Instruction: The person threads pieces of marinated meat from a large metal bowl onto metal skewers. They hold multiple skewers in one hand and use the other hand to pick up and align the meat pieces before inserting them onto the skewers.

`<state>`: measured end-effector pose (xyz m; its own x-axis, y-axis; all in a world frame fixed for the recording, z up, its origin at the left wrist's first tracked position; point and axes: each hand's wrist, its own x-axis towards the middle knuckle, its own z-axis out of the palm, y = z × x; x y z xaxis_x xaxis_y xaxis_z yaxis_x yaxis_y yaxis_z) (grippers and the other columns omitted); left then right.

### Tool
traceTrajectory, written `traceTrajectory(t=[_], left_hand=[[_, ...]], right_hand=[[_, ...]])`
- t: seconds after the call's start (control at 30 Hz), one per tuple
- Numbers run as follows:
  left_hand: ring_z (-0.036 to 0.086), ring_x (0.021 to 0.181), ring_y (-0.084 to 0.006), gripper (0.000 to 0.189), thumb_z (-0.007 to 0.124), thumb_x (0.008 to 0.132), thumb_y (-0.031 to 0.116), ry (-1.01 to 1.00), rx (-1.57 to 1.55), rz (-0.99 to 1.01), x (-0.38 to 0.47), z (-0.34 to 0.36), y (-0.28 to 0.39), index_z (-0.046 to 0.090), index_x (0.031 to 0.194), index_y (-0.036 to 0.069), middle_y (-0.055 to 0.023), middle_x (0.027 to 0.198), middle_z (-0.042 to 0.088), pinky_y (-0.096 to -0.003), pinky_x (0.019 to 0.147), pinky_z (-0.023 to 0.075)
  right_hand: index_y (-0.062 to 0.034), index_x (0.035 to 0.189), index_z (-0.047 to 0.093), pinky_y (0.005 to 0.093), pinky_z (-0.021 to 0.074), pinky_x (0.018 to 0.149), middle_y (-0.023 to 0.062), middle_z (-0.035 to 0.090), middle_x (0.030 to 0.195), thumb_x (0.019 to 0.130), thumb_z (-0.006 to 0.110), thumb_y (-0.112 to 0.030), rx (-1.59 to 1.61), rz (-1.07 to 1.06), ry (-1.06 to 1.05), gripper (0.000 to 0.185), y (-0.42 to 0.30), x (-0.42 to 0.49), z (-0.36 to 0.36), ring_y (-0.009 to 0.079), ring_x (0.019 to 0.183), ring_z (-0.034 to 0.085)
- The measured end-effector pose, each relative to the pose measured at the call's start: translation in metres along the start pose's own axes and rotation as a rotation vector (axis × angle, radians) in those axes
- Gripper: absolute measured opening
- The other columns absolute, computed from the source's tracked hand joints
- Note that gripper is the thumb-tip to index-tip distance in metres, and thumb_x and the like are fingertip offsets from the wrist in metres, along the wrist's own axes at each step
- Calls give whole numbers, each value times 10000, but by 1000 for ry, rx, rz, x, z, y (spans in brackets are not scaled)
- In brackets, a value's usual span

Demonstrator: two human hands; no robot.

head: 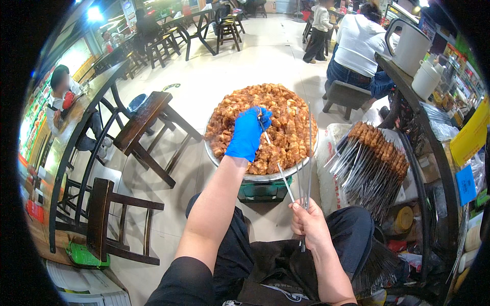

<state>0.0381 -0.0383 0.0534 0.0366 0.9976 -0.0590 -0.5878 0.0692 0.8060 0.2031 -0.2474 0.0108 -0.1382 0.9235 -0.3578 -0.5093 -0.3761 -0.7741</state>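
A wide metal basin (264, 177) in front of me is heaped with chunks of marinated raw meat (285, 153). Over the heap is my left hand (247, 132) in a blue glove, its fingers pinched on what looks like a small piece of meat at the tip of a metal skewer (282, 174). Bare and low between my knees, my right hand (308, 223) grips that slanted skewer by its lower end. It also holds several other metal skewers (309, 153), which point upward. The meat inside the left fingers is mostly hidden.
Right of the basin, a pile of loaded meat skewers (367, 168) rests on a white box (329, 183). A green crate (264, 191) stands under the basin. Wooden stools (143, 124) are at left, and a dark counter (425, 130) runs along the right. A seated person (358, 46) is ahead.
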Motion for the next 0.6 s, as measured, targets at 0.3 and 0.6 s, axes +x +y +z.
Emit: traceTrajectory(t=[0.3,0.6], left_hand=[[608,980,-198,160,527,944,164,11,-94,-63,-3,6,-21,556,1048,46,-76,1036,605,-293,804,512],[513,744,-85,287,542,948,204,-196,-37,137,18,-12,-12,526,1167,18,-61,996,592,-229,677,472]], right_hand=[[-45,950,523,216,192,373,-63,326,548,959,502,-121,83,-15,-31,79,-4,8,9,36,399,245],[-44,956,506,208,194,376,-60,335,550,959,509,-128,54,4,-77,84,-5,3,4,34,402,248]])
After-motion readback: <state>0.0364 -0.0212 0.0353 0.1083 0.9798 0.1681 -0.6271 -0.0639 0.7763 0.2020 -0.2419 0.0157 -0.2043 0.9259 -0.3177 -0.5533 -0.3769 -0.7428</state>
